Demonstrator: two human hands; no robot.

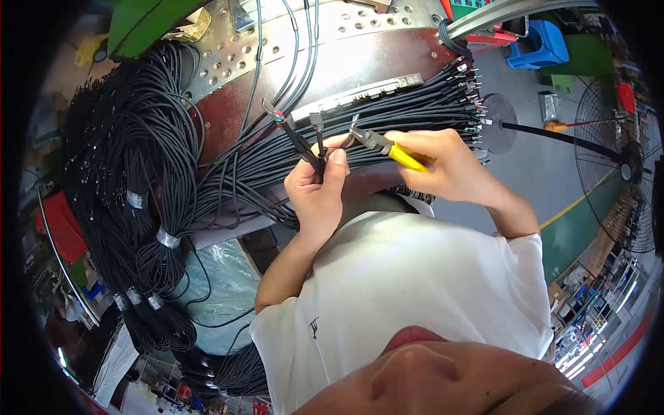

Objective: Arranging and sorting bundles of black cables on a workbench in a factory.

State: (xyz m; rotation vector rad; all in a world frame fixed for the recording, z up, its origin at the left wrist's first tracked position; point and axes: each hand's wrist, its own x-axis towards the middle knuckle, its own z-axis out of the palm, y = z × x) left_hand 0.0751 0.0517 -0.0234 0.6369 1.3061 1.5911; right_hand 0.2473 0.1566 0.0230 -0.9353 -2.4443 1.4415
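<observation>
My left hand (315, 197) is closed, pinching black cable ends (303, 146) between thumb and fingers. One end shows bare metal and coloured inner wires; another carries a small grey connector (317, 120). Wrapped in my right hand (449, 162) is a pair of yellow-handled pliers (407, 158), pointing left. Their metal jaws are at a thin stripped wire end (354, 127) just right of my left fingertips. Whether the jaws grip that wire is too small to tell. A thick row of black cables (415, 111) lies on the table behind both hands.
A long metal fixture (360, 97) lies on the dark red tabletop (228, 121), with a perforated metal plate (242, 59) farther back. Large bundles of black cable (155, 117) hang at the left. On the right stand a blue stool (539, 45) and a fan (626, 169).
</observation>
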